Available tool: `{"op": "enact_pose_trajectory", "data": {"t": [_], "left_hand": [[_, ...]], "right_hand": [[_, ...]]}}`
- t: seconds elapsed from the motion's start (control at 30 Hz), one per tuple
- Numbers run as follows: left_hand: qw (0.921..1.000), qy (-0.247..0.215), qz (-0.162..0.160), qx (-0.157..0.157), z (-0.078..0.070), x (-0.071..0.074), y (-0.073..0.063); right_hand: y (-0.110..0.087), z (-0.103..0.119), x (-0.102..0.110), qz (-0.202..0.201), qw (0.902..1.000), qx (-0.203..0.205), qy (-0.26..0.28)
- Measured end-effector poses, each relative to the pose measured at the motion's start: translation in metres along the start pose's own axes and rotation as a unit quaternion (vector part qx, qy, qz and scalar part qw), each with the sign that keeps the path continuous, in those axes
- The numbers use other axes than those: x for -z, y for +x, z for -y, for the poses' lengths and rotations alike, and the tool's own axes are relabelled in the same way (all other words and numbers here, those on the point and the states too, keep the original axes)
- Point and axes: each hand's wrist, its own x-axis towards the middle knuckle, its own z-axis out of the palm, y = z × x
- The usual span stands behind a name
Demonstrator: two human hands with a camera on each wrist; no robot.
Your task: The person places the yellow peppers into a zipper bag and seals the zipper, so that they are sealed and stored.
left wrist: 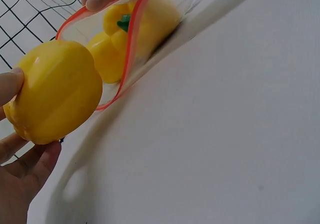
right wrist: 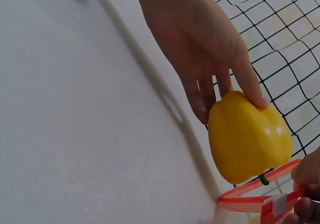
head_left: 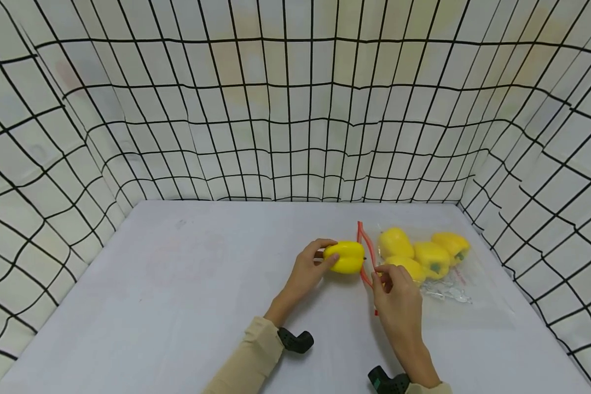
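My left hand (head_left: 309,268) grips a yellow bell pepper (head_left: 346,257) between thumb and fingers, held off the table at the bag's mouth. In the right wrist view the pepper (right wrist: 249,140) points its green stem at the opening. A clear zip bag (head_left: 487,312) with a red-edged mouth lies on the table, several yellow peppers (head_left: 430,258) inside it. My right hand (head_left: 399,301) pinches the red rim (right wrist: 245,203) near a white slider (right wrist: 275,204). In the left wrist view the mouth gapes, and a pepper (left wrist: 107,58) inside shows its green stem.
A white table (head_left: 152,306) spreads under everything. White walls with a black grid net (head_left: 285,109) enclose its back and sides. Dark wrist devices (head_left: 296,340) sit at both cuffs. Some crumpled clear plastic (head_left: 445,290) lies by the peppers at the bag.
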Motion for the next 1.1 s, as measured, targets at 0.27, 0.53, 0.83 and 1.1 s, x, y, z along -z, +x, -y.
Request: {"op": "enact_pose_trajectory", "data": {"t": [0.27,0.53,0.83,1.1], "left_hand": [[1.0000,0.007,0.007,0.001,-0.005,-0.017,0.000],[0.9996,-0.018,-0.004,0.022,-0.009,-0.026,0.011],[0.9949,-0.059,-0.023,0.079,-0.008,-0.042,0.017],[0.9971,-0.053,0.019,0.052,-0.005,-0.050,0.012]], "right_hand": [[-0.001,0.002,-0.003,0.012,0.9999,0.007,-0.007],[-0.001,0.002,-0.003,0.007,0.9997,0.021,-0.010],[-0.001,-0.003,-0.003,-0.003,0.9989,0.046,-0.011],[-0.001,-0.001,-0.003,0.003,0.9992,0.037,-0.014]]}}
